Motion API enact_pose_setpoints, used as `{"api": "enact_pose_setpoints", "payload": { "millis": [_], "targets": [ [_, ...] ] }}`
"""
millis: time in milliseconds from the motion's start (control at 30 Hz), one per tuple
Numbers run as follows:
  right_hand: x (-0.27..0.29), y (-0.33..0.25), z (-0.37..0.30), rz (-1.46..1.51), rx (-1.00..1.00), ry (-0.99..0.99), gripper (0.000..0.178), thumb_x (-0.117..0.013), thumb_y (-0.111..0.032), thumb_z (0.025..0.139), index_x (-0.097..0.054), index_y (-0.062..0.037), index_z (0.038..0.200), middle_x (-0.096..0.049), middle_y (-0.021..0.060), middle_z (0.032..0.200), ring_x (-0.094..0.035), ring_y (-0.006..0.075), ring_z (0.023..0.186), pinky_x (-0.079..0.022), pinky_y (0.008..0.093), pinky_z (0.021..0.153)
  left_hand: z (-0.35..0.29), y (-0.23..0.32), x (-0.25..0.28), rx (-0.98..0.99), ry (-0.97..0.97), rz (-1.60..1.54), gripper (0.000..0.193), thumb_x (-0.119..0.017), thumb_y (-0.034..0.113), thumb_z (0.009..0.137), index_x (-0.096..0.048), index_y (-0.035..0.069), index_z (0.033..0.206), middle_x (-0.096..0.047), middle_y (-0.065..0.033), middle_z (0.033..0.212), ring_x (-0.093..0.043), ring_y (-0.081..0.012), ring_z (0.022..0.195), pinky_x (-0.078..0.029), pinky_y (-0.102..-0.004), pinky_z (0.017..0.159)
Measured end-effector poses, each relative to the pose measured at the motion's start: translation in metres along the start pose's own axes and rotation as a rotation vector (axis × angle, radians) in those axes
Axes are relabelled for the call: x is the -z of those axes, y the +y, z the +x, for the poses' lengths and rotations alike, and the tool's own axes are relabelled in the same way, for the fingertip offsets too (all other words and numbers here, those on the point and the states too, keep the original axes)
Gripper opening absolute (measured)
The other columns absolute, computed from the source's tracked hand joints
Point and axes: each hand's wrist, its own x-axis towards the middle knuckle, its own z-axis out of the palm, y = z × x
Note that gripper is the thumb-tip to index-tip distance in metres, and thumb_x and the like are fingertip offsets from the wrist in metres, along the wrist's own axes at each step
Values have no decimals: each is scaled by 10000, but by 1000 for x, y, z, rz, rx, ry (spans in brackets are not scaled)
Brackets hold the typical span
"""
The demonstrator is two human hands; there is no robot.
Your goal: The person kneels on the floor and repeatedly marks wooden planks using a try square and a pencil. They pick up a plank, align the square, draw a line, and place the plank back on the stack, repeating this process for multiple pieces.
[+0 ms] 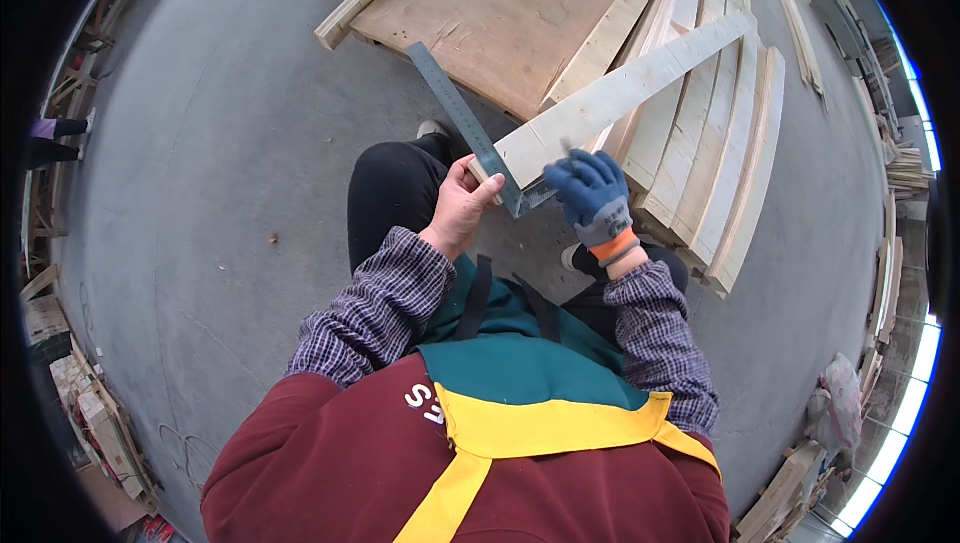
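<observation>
My bare left hand [463, 205] is closed around the near end of a long pale wooden board [620, 93]. Its thumb presses by a metal carpenter's square [460, 115] laid across that end. One long blade of the square points up and left past the board's edge, and its corner lies near the board's end. My right hand [590, 193], in a blue and grey work glove with an orange cuff, is closed beside the square's shorter arm. A thin blurred tip [567, 146] sticks up from the gloved fingers; its kind cannot be made out.
Several planks [700, 143] lie stacked to the right, with the held board's far end resting over them. A wide plywood sheet [490, 13] with a timber edge is ahead. Timber piles [105, 423] line the left side; another person's legs [65, 138] show at far left.
</observation>
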Motion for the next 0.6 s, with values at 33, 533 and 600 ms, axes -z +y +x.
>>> {"api": "enact_pose_setpoints", "payload": {
  "millis": [33,533,600],
  "targets": [
    [-5,-6,-6,170,-189,153,383,-658,-80,806,-630,-151,1182,-663,52,997,-614,222,1046,-485,376,895,0,-1,0,-6,12,15,555,-737,189,866,-428,39,1302,-618,-44,1081,-592,-114,933,-493,-265,788],
    [-46,-87,6,1482,-1528,356,144,-614,-191,924,-618,-79,1014,-630,27,763,-587,137,544,-447,247,458,-25,-10,0,68,68,-317,655,-596,181,970,-227,221,1510,-577,-67,1271,-601,-168,1107,-504,-302,934],
    [-48,-88,6,1468,-1528,348,153,-615,-192,924,-621,-76,1024,-628,25,760,-583,136,537,-447,247,458,-26,-13,0,54,47,-282,645,-593,172,969,-238,233,1503,-578,-63,1266,-600,-162,1106,-512,-299,939]
  ]
}}
